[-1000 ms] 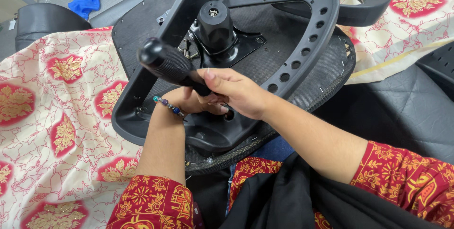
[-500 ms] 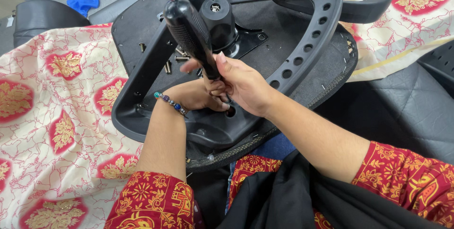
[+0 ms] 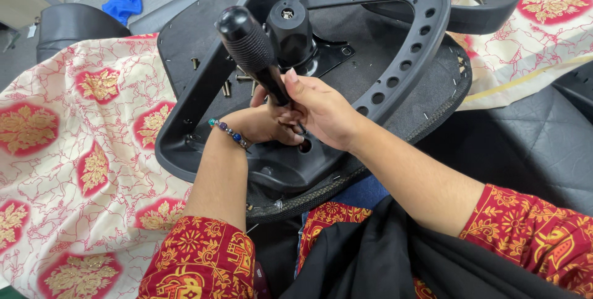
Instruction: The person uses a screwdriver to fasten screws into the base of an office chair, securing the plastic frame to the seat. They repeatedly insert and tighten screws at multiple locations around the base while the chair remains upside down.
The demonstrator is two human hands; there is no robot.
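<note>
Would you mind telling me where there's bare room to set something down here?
The patterned cloth left of the upturned seat base lies bare. It is crowded by the loose screws and round the screwdriver, gripped by the right hand.

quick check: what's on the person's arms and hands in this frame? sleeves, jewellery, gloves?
Both hands are bare, no gloves. The left hand has a beaded bracelet at the wrist, with blue, purple and green beads. Both arms wear short red sleeves printed with gold and orange floral motifs, the left sleeve and the right sleeve. The right hand shows no rings or watch.
</note>
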